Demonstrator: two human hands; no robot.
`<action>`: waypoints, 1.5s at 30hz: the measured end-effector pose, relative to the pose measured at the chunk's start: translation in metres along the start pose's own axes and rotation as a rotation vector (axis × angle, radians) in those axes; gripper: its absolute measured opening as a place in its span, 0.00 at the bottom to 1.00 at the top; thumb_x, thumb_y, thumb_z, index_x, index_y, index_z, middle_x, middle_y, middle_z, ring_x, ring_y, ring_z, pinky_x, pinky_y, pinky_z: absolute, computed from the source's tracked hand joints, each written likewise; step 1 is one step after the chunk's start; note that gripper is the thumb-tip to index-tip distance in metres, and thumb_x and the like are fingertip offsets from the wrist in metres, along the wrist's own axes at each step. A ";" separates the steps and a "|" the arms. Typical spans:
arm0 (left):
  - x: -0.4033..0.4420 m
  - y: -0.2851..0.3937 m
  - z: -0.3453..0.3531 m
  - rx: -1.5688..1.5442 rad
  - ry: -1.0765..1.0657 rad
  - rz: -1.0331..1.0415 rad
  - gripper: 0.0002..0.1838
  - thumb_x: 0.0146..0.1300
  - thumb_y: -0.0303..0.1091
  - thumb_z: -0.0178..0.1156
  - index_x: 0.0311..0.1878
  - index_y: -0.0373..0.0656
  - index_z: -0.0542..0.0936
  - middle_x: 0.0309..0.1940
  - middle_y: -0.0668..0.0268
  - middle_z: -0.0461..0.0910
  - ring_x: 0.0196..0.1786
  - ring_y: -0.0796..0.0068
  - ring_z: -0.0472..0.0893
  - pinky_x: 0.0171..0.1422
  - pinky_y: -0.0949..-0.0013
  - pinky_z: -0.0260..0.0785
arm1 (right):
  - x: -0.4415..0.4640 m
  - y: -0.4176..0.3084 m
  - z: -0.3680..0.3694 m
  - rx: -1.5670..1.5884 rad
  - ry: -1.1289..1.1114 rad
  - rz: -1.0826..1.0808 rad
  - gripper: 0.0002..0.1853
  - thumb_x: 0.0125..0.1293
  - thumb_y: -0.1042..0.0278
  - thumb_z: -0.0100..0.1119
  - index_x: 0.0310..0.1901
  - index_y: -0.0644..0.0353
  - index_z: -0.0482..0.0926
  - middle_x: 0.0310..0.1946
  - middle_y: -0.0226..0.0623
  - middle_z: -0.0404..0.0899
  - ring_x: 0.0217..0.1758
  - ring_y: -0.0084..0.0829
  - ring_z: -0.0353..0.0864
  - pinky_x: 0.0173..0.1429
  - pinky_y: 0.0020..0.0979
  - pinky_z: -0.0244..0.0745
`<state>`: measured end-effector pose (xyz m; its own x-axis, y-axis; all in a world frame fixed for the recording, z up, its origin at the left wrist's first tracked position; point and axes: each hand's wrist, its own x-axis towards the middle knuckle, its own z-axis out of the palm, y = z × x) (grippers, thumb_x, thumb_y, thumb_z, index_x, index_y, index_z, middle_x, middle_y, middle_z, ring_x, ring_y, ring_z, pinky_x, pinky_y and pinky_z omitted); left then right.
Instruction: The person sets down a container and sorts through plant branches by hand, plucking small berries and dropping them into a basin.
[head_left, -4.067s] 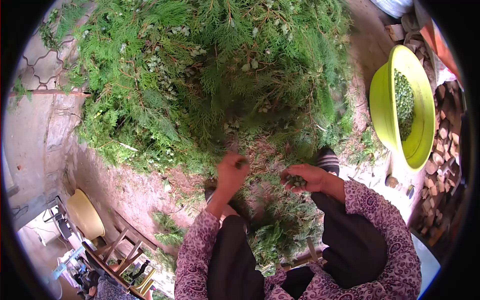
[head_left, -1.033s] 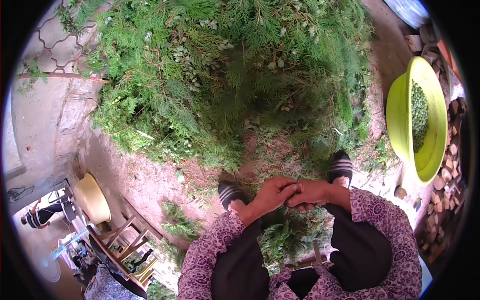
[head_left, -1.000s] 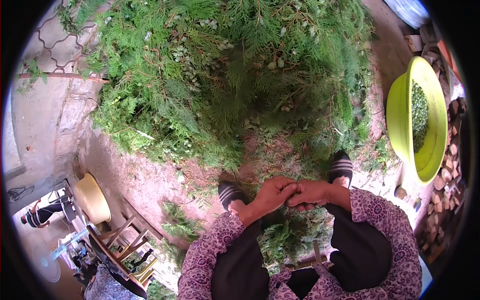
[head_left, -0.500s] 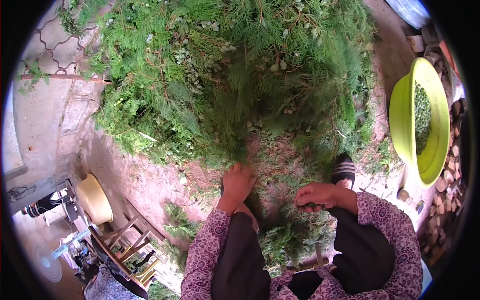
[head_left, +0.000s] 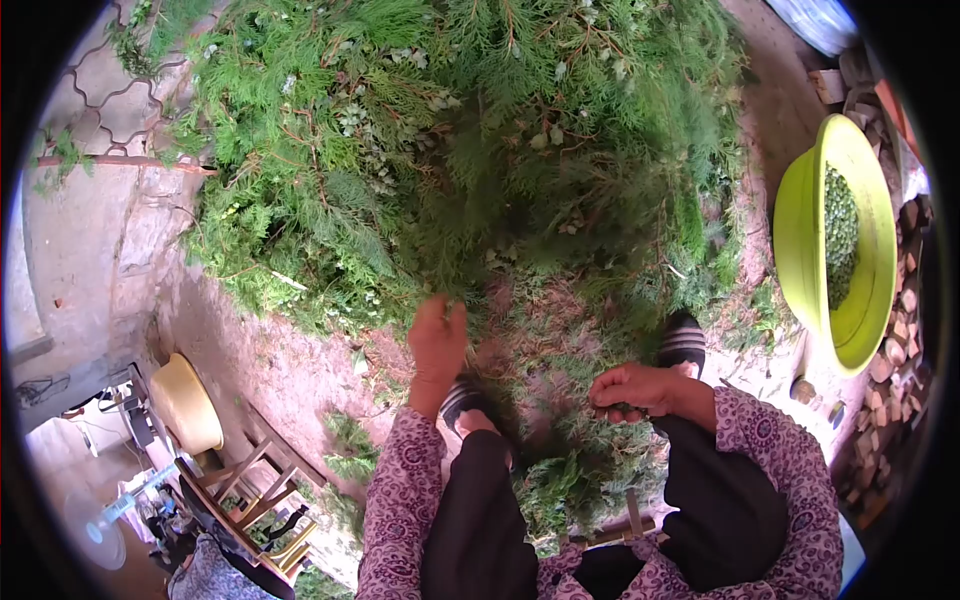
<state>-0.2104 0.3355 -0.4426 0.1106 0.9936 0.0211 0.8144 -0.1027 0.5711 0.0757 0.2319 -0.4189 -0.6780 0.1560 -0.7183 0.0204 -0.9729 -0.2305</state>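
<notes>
A large heap of green conifer branches [head_left: 330, 200] with pale, blue-green cones among the foliage spreads in front of me. My left hand [head_left: 438, 338] is at the heap's near edge, over my left sandal. Its fingers are blurred, and whether they grip a sprig is unclear. Above my right knee, my right hand [head_left: 632, 390] is curled closed around a few small green cones [head_left: 622, 408], partly hidden by the fingers. A yellow-green basin [head_left: 795, 250] at the right holds many small green cones [head_left: 842, 235].
Loose sprigs [head_left: 570, 485] lie on the ground between my legs. Chopped firewood [head_left: 885, 410] is piled at the far right. To the left are a tan basin [head_left: 187, 400], a wooden chair [head_left: 245, 490] and a person's patterned garment [head_left: 215, 570].
My left hand has moved left and slightly up, uncovering my left sandal. My right hand stays closed in nearly the same place. The view has shifted slightly.
</notes>
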 end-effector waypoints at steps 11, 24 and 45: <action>0.034 -0.034 0.007 0.150 0.083 0.008 0.13 0.53 0.28 0.56 0.43 0.42 0.73 0.30 0.56 0.75 0.29 0.57 0.75 0.33 0.62 0.68 | 0.001 0.005 -0.006 0.017 -0.003 -0.004 0.06 0.61 0.67 0.53 0.36 0.59 0.73 0.31 0.31 0.75 0.24 0.16 0.72 0.19 0.16 0.62; -0.033 0.041 -0.012 -0.290 -0.056 -0.084 0.09 0.50 0.25 0.58 0.36 0.40 0.75 0.28 0.62 0.77 0.29 0.71 0.77 0.34 0.72 0.70 | 0.000 -0.006 -0.001 0.213 -0.021 -0.115 0.10 0.64 0.63 0.47 0.38 0.61 0.72 0.33 0.34 0.76 0.26 0.22 0.74 0.19 0.17 0.63; -0.023 -0.029 -0.019 -0.066 -0.004 -0.129 0.19 0.45 0.28 0.62 0.43 0.38 0.73 0.43 0.53 0.72 0.45 0.56 0.72 0.47 0.61 0.67 | 0.003 0.002 -0.007 0.177 0.010 -0.026 0.09 0.63 0.65 0.50 0.36 0.63 0.72 0.34 0.38 0.74 0.29 0.23 0.72 0.19 0.16 0.61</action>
<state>-0.2475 0.3164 -0.4435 0.0094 0.9982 -0.0594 0.7830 0.0296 0.6213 0.0791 0.2318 -0.4258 -0.6689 0.1821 -0.7207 -0.1273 -0.9833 -0.1302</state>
